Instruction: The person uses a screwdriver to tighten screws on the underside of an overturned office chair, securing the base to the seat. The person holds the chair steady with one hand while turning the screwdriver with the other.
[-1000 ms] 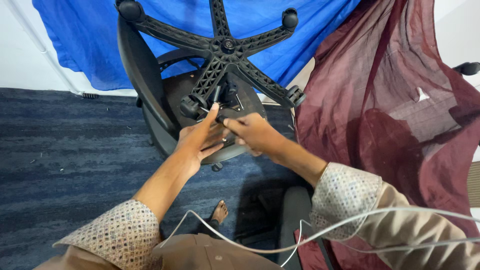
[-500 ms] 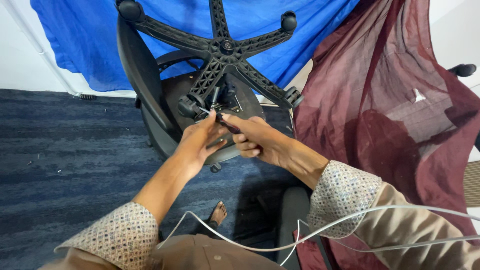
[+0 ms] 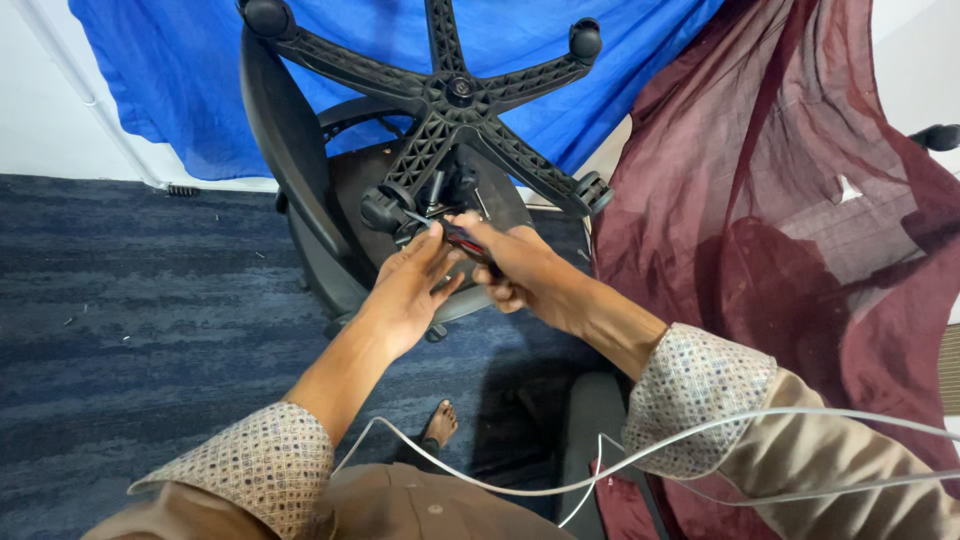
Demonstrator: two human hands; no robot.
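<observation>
Black plastic makes up the office chair [image 3: 300,190], which lies tipped on its side on the dark blue carpet [image 3: 130,300], its five-armed star base [image 3: 455,95] turned toward the camera with castors at the arm ends; the underside of the seat, with its mechanism, faces the person. The right hand [image 3: 520,265] is closed around a screwdriver [image 3: 462,238] with a red and black handle; the thin shaft points up and left, its tip at the mechanism just below the base hub. The left hand [image 3: 410,290] is partly open, fingers extended, its fingertips resting against the tool's handle and touching the right hand; it grips nothing that can be made out. Both forearms carry patterned cuffs. A blue cloth [image 3: 180,90] hangs behind the chair; a maroon cloth [image 3: 780,200] drapes at the right; a white cable [image 3: 480,487] loops across the foreground; a bare foot [image 3: 438,423] shows on the carpet below the hands.
</observation>
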